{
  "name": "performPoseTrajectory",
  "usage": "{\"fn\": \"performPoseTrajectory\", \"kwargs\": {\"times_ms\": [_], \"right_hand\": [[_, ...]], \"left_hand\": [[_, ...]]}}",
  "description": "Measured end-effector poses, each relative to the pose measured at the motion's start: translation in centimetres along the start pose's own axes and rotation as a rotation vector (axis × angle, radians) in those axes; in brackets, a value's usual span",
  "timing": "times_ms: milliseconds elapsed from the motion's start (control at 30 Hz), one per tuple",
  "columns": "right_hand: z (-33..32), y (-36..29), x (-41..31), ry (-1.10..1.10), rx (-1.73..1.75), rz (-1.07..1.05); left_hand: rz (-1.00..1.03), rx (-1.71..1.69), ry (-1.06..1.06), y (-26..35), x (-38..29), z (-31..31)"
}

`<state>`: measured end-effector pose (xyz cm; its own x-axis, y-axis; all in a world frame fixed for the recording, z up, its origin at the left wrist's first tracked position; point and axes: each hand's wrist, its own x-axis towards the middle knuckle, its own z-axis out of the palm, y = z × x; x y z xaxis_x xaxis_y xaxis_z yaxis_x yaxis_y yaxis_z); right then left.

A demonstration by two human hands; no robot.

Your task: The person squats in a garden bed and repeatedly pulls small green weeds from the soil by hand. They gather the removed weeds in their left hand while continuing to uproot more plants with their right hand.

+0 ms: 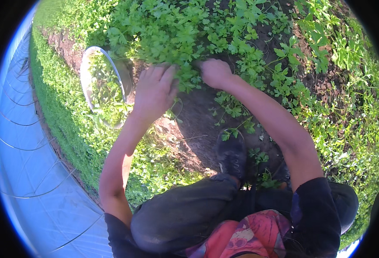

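My left hand (157, 88) is at the near edge of a dense patch of leafy green parsley-like plants (176, 35), its fingertips partly hidden by leaves. To its right, my right hand (215, 73) reaches into the same foliage with curled fingers that look blurred. Whether either hand grips a stem cannot be told. Left of my left hand stands a round whitish container (122, 75) with a pale rim, holding cut leafy greens (104, 80). Shaded bare soil (196, 113) lies below and between the hands.
A dark laced shoe (232, 154) rests on the soil near my bent knees. Sparse leafy plants (286, 84) grow to the right. More low greenery (60, 122) runs along the left, beside a pale plastic-covered tunnel (41, 174) with curved hoops.
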<state>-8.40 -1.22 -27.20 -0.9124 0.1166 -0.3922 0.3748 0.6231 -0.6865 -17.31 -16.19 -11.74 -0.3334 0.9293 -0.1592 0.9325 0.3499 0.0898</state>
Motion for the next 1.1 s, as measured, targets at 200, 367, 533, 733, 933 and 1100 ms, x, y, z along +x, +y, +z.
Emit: {"fn": "performPoseTrajectory", "kwargs": {"times_ms": [200, 367, 533, 733, 933, 1100], "right_hand": [[-0.9, 1.0, 2.1, 0.017, 0.077, 0.153], [-0.2, 2.0, 2.4, 0.024, 0.146, 0.08], [1.1, 0.5, 2.6, 0.158, 0.193, -0.034], [1.8, -0.5, 4.7, 0.143, -0.13, -0.044], [1.9, -1.0, 6.1, 0.15, -0.27, -0.116], [1.6, -1.7, 7.1, 0.019, -0.401, -0.109]], "left_hand": [[0.017, 0.258, -0.213, -0.9, 0.3, 5.9], [-0.028, 0.261, -0.296, -2.8, -1.7, 6.4], [0.004, 0.205, -0.194, -3.0, -1.5, 6.0], [0.027, 0.156, -0.104, -3.0, -1.4, 5.7], [0.01, 0.144, -0.102, -2.9, -1.4, 5.6], [-0.001, 0.124, -0.094, -3.0, -1.4, 5.5]]}}
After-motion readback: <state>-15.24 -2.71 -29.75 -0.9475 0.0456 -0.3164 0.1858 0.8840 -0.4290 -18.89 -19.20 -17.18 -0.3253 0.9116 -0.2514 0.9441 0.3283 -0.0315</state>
